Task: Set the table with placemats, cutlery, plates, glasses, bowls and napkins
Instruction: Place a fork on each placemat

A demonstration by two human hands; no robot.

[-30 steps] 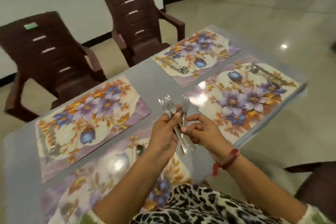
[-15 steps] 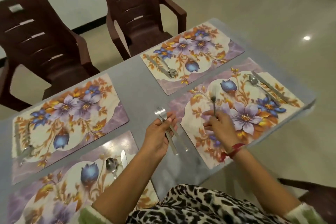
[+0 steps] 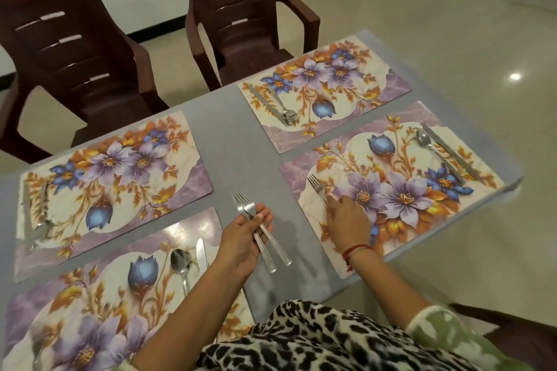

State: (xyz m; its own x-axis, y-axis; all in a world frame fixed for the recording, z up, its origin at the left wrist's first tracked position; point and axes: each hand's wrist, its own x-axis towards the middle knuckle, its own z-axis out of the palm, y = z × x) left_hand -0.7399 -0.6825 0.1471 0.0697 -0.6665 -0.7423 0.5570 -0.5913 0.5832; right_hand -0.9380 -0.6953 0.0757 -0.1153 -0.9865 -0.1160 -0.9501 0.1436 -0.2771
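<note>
Four floral placemats lie on the grey table [image 3: 235, 141]. Over the gap between the near mats, my left hand [image 3: 244, 238] grips a bundle of steel forks [image 3: 244, 205], tines pointing away; two handles stick out below the fingers. My right hand [image 3: 346, 220] lies palm down on the near right placemat [image 3: 301, 169], its fingertips holding the handle end of a single fork [image 3: 316, 184] that lies on the mat's left side. A spoon [image 3: 423, 140] and a knife [image 3: 452, 153] lie at that mat's right end.
The near left placemat [image 3: 30, 304] carries a spoon [image 3: 179, 259] and a knife [image 3: 201, 253]. The far right placemat [image 3: 391, 84] and the far left placemat [image 3: 187, 178] each hold cutlery too. Two brown plastic chairs [image 3: 75, 48] [image 3: 241, 9] stand behind the table.
My right hand drew one fork out of the bundle, carried it right and brought it down onto the near right placemat. My left hand kept the other forks and sank slightly.
</note>
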